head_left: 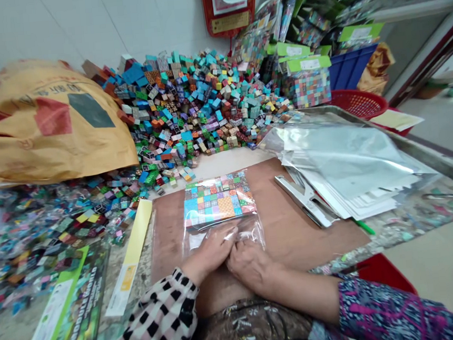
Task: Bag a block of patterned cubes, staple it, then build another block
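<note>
A clear plastic bag (224, 231) lies flat on the brown board in front of me, with a block of small coloured patterned bricks (218, 201) inside its far half. My left hand (216, 246) rests on the bag's near end, its fingers together and pressing the plastic. Close against it, my right hand (249, 264) is curled like a fist, gripping the near edge of the same bag. The fingertips of both hands are partly hidden.
A stapler (306, 201) lies right of the bag, beside stacked white sheets and clear sleeves (345, 165). Loose bricks (201, 106) heap up behind, next to a yellow sack (52, 127). At left are a pale card strip (132, 252) and a green-topped printed package (65, 316).
</note>
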`<state>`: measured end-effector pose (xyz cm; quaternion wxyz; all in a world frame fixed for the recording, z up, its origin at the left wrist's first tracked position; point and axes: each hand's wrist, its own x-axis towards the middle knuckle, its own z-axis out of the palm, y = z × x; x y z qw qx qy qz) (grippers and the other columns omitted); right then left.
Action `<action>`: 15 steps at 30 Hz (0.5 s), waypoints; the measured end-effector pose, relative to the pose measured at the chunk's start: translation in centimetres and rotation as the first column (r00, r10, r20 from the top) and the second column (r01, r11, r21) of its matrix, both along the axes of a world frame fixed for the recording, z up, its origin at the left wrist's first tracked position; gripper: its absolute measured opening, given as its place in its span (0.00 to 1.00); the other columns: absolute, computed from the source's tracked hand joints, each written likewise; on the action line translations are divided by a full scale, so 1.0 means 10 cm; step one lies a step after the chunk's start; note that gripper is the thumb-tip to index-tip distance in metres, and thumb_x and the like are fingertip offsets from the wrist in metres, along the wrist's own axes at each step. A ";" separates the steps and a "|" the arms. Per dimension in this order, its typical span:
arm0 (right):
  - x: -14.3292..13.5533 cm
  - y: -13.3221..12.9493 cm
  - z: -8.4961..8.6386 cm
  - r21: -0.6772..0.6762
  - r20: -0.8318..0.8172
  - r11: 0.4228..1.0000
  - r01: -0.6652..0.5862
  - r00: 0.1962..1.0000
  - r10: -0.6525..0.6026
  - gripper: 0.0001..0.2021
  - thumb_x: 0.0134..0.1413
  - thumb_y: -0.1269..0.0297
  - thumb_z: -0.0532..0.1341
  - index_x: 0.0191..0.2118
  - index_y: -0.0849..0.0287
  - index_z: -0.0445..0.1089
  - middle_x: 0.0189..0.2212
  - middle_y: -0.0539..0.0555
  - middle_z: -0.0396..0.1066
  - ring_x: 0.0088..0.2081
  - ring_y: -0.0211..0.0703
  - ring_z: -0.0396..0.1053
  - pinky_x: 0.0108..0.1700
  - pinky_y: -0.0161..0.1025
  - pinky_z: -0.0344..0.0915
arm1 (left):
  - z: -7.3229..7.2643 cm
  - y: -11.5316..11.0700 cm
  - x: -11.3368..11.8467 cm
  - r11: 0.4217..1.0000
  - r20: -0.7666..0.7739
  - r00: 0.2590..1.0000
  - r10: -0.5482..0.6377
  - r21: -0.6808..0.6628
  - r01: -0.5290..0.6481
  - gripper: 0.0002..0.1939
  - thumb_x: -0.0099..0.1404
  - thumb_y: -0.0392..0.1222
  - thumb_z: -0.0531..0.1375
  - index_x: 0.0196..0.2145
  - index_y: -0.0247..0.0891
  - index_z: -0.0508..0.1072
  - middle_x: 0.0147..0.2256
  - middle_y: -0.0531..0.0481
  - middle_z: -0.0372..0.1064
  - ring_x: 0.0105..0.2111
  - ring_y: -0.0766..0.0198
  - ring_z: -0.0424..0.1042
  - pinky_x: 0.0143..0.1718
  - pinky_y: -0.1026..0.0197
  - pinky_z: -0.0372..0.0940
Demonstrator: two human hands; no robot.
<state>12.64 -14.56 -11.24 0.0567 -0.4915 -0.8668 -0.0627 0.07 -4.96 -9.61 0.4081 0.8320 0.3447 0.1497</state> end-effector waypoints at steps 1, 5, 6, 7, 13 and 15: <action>-0.05 0.06 -0.05 -0.014 0.003 1.000 0.014 1.000 -0.014 0.17 0.54 0.84 0.52 0.46 0.74 0.72 0.40 0.69 0.76 0.39 0.51 0.75 0.42 0.46 0.73 | 0.00 0.01 0.01 1.000 0.001 1.000 -0.007 0.006 0.007 0.22 0.72 0.49 0.48 0.55 0.39 0.72 0.57 0.46 0.69 0.59 0.58 0.66 0.65 0.48 0.56; -0.09 0.14 -0.20 -0.033 -0.006 0.999 0.015 1.000 -0.015 0.18 0.56 0.81 0.53 0.50 0.66 0.71 0.45 0.66 0.75 0.45 0.49 0.73 0.48 0.47 0.72 | -0.02 0.02 0.05 1.000 -0.017 1.000 -0.001 0.024 0.001 0.23 0.71 0.49 0.49 0.54 0.37 0.73 0.57 0.45 0.69 0.59 0.56 0.67 0.64 0.48 0.57; -0.07 0.13 -0.23 -0.043 -0.018 0.999 0.019 1.000 -0.020 0.18 0.56 0.80 0.53 0.51 0.65 0.70 0.46 0.65 0.74 0.46 0.49 0.73 0.49 0.47 0.71 | -0.03 0.02 0.06 1.000 -0.018 1.000 0.005 0.029 -0.005 0.23 0.71 0.49 0.49 0.55 0.37 0.73 0.57 0.45 0.68 0.59 0.56 0.66 0.64 0.47 0.56; -0.05 0.12 -0.26 -0.054 -0.029 0.998 0.022 0.999 -0.023 0.18 0.57 0.79 0.53 0.51 0.64 0.69 0.46 0.65 0.74 0.46 0.48 0.73 0.49 0.47 0.71 | -0.03 0.02 0.07 0.999 -0.015 1.000 0.011 0.033 -0.011 0.23 0.71 0.49 0.49 0.55 0.38 0.73 0.57 0.45 0.68 0.59 0.56 0.66 0.64 0.47 0.56; 0.04 0.10 -0.34 -0.077 -0.061 0.997 -0.020 0.998 0.016 0.18 0.57 0.79 0.53 0.51 0.63 0.68 0.46 0.63 0.74 0.45 0.47 0.73 0.48 0.46 0.70 | -0.09 0.05 0.11 0.999 0.005 1.000 0.021 0.028 -0.021 0.24 0.70 0.50 0.49 0.54 0.36 0.74 0.56 0.45 0.69 0.58 0.56 0.67 0.64 0.50 0.57; 0.04 0.10 -0.35 -0.068 -0.077 0.997 -0.025 0.997 0.019 0.18 0.57 0.79 0.54 0.51 0.62 0.68 0.46 0.63 0.74 0.45 0.47 0.72 0.48 0.45 0.70 | -0.11 0.06 0.11 0.999 0.010 1.000 0.024 0.025 -0.025 0.24 0.70 0.50 0.48 0.54 0.35 0.74 0.56 0.44 0.69 0.58 0.56 0.67 0.64 0.50 0.57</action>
